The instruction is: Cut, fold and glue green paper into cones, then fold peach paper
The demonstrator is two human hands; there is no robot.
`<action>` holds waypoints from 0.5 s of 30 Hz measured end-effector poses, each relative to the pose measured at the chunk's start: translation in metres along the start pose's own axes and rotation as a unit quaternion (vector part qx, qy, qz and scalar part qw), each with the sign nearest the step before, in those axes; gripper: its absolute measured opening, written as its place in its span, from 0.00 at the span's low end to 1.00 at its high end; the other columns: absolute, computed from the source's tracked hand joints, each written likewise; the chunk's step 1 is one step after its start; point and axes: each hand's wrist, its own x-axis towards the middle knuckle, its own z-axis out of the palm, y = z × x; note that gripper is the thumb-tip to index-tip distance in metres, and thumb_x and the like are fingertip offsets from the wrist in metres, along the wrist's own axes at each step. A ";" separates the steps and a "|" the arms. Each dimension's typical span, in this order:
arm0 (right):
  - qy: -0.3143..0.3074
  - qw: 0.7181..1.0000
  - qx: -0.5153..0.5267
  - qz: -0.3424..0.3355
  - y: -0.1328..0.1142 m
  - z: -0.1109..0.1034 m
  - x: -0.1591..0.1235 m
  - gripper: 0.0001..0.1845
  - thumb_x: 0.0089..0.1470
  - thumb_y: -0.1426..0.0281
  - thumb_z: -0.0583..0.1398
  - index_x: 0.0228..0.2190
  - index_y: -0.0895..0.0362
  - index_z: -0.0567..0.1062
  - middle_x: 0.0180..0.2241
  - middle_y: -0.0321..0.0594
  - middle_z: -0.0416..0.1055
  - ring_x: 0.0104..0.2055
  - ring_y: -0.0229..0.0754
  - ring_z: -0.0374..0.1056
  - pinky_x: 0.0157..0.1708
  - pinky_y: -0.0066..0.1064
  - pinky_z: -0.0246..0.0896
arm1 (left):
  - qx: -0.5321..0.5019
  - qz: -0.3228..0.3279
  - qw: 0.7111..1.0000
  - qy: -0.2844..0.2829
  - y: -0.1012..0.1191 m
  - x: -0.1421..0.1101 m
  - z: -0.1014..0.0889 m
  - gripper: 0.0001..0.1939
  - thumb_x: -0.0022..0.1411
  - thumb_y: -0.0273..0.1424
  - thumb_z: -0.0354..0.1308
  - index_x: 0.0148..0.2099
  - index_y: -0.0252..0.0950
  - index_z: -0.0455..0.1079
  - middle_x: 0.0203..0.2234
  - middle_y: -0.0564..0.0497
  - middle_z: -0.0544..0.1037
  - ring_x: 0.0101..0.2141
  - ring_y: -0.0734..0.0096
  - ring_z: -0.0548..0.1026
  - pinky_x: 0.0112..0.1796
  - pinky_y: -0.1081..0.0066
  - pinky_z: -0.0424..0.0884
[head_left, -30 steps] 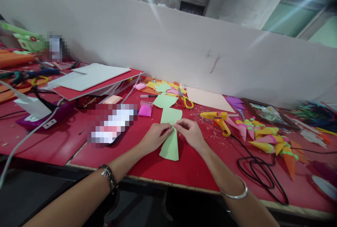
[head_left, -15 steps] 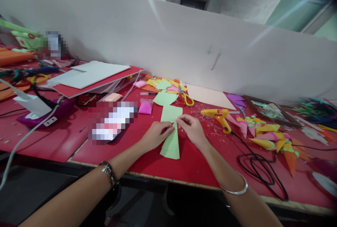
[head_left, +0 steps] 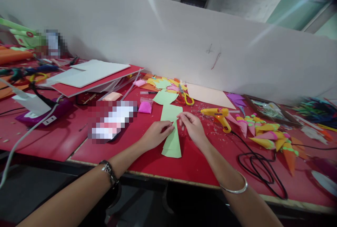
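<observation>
My left hand [head_left: 158, 133] pinches a pale green paper piece [head_left: 172, 145] near its narrow upper end; the piece flares wide toward the table's front edge and looks folded or layered. My right hand [head_left: 191, 125] hovers just right of that narrow end, its fingers loosely bent and apart, with nothing visible in them. Behind the fingers lies another pale green paper sheet [head_left: 170, 112], partly hidden, and beyond it a green paper scrap [head_left: 165, 97]. To the right of my right hand stands a yellow hot glue gun [head_left: 219, 116].
Yellow-handled scissors [head_left: 188, 99] and paper scraps lie at the back. A phone [head_left: 113, 121] and a bag of pink clay [head_left: 145, 106] are on the left. Colourful paper cones [head_left: 271, 137] and a black cord [head_left: 258, 170] occupy the right. A white partition [head_left: 168, 40] rises behind.
My right hand's fingers have come off the paper's narrow tip and spread apart slightly. The wide end of the paper has shifted a little right. My left hand keeps its place.
</observation>
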 end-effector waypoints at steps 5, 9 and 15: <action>-0.008 1.000 -0.003 -0.012 0.001 -0.001 0.000 0.15 0.53 0.60 0.49 0.29 0.56 0.70 0.19 0.32 0.60 0.18 0.31 0.56 0.19 0.24 0.51 | -0.021 -0.011 1.000 0.005 0.001 0.000 0.000 0.16 0.61 0.37 0.42 0.23 0.35 0.54 0.17 0.58 0.59 0.22 0.77 0.60 0.23 0.77 0.53; -0.006 0.999 -0.029 -0.015 -0.001 -0.001 -0.001 0.13 0.51 0.62 0.52 0.30 0.57 0.71 0.19 0.32 0.61 0.19 0.31 0.56 0.19 0.24 0.52 | -0.029 -0.015 0.999 0.010 0.001 -0.001 0.000 0.16 0.60 0.37 0.42 0.23 0.35 0.55 0.17 0.58 0.58 0.22 0.77 0.60 0.24 0.77 0.53; 0.007 0.999 -0.044 -0.013 -0.002 -0.001 -0.002 0.09 0.47 0.65 0.56 0.28 0.57 0.71 0.19 0.31 0.62 0.19 0.31 0.56 0.19 0.24 0.52 | -0.037 -0.018 0.999 0.016 0.000 -0.001 -0.001 0.15 0.61 0.37 0.43 0.24 0.35 0.55 0.18 0.58 0.59 0.22 0.78 0.60 0.24 0.77 0.54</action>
